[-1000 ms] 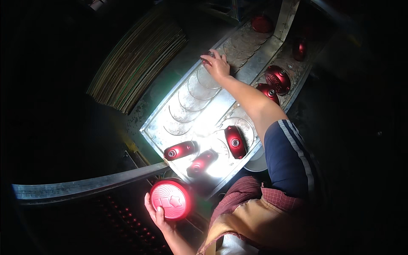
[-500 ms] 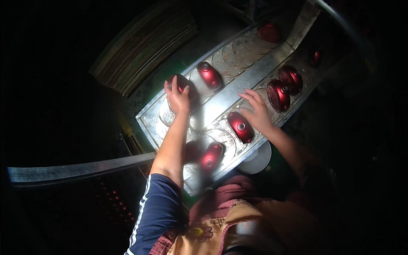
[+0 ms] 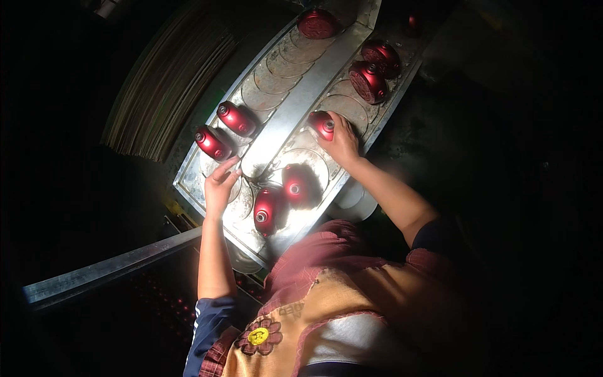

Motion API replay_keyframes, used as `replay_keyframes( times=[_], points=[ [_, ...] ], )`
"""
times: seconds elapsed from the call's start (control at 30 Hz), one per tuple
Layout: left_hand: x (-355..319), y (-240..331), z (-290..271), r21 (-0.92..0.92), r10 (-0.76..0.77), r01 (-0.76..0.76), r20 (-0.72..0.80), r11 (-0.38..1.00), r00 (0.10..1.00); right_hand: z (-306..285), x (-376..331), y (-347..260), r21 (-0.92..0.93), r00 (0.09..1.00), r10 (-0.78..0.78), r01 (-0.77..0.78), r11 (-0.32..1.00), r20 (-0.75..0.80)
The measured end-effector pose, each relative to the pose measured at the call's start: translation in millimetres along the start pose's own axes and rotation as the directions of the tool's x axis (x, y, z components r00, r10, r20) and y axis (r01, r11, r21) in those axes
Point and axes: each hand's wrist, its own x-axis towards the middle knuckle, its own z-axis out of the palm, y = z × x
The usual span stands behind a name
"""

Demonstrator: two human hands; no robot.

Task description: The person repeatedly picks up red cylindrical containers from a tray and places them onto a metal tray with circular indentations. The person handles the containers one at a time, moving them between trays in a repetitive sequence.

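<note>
My right hand (image 3: 341, 143) is wrapped round a glossy red rounded bottle (image 3: 322, 125) with a short metal-ringed neck, on the right row of a long metal tray (image 3: 184, 186). My left hand (image 3: 220, 183) is empty, its fingers apart, just below another red bottle (image 3: 212, 144) at the tray's left side. Beside that one lies a further red bottle (image 3: 235, 118). Nearer me are two more, an upright-looking red bottle (image 3: 264, 212) and a red bottle (image 3: 295, 183) with its neck facing up. Round outlines mark the tray's floor.
Farther along the tray are two leaning red bottles (image 3: 370, 81) on the right and a red bottle (image 3: 318, 24) at the far left. A raised metal strip (image 3: 282, 119) divides the tray. A ribbed stack (image 3: 166, 81) stands left; a metal bar (image 3: 113, 262) juts out below it.
My left hand has come off a red bottle and drawn back toward me. The right hand, earlier open beside a bottle, now grips one. The whole view has shifted and turned.
</note>
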Motion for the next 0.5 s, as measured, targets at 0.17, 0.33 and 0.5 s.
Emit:
replay_keyframes(
  times=[0.17,0.33,0.5],
  points=[
    [-71,-14,37,0.269,0.01,-0.114,0.361,0.956,0.933,-49,34,-19,-0.08,0.989,0.035,-0.023,0.997,0.142],
    [-94,-52,74,0.221,0.169,-0.228,0.257,0.948,0.952,-69,-37,-39,0.014,0.903,-0.31,0.329,0.944,-0.297],
    [-120,-65,93,0.238,0.119,-0.111,-0.022,0.965,0.993,-13,-102,-57,-0.063,0.985,-0.063,0.074,0.995,0.16]
  ],
)
